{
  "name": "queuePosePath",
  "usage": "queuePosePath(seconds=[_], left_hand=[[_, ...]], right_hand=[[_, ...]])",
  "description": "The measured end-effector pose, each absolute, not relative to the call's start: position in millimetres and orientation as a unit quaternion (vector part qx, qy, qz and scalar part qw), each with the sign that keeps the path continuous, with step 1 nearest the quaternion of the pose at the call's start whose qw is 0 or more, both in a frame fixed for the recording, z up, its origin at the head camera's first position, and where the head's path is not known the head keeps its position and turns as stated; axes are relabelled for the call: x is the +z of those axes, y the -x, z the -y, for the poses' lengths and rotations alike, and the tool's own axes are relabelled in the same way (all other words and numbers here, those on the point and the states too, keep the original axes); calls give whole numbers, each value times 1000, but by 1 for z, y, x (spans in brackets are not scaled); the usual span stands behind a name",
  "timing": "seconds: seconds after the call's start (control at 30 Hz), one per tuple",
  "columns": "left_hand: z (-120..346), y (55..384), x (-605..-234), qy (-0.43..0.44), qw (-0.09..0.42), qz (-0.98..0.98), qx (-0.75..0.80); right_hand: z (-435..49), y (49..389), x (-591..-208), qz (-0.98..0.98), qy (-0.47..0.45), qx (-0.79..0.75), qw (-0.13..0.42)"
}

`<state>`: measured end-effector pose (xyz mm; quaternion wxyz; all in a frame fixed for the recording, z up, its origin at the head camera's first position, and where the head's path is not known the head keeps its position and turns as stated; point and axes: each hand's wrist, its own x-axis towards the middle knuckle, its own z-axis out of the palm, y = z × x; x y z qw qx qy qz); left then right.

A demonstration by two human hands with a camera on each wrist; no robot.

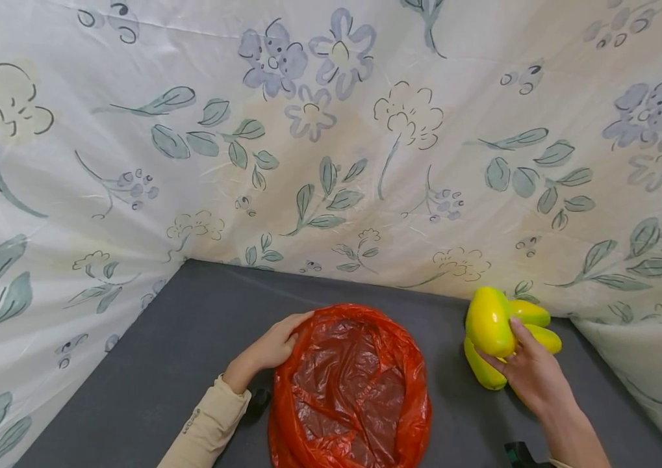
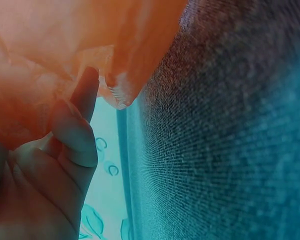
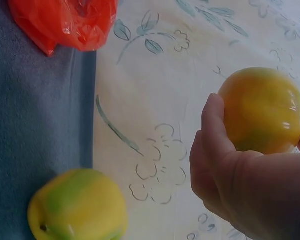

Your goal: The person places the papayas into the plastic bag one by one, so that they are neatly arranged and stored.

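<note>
A red plastic bag [image 1: 288, 409] stands on the dark table with its mouth spread wide, its crumpled inside facing up. My left hand [image 1: 272, 342] holds the bag's left rim; in the left wrist view its fingers [image 2: 74, 127] curl against the thin plastic. My right hand [image 1: 541, 380] grips a yellow-green mango [image 1: 490, 323] between thumb and fingers, raised over the others at the right. Beneath it lies another mango [image 1: 484, 372], partly covered. The right wrist view shows the held mango [image 3: 262, 110] well apart from a lying mango [image 3: 77, 207].
Two more mangoes, a rear mango [image 1: 531, 312] and a nearer mango [image 1: 546, 338], lie beside the right hand. A floral cloth [image 1: 331, 162] hangs behind the dark table [image 1: 190, 338] and down both sides. Dark table surface lies between bag and mangoes.
</note>
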<state>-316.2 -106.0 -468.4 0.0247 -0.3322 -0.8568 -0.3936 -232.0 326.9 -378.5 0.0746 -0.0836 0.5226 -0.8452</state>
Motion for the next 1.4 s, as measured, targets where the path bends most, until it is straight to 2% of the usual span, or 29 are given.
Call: queuePosePath(seconds=[0.37, 0.93, 1.4], left_hand=[[104, 315, -467, 328, 20, 857, -398], [101, 316, -467, 337, 9, 849, -406], [101, 313, -465, 334, -1, 850, -407]], right_hand=[[-295, 239, -375, -583, 9, -808, 85], [-266, 250, -376, -607, 53, -783, 124], [-233, 256, -384, -660, 35, -739, 126]])
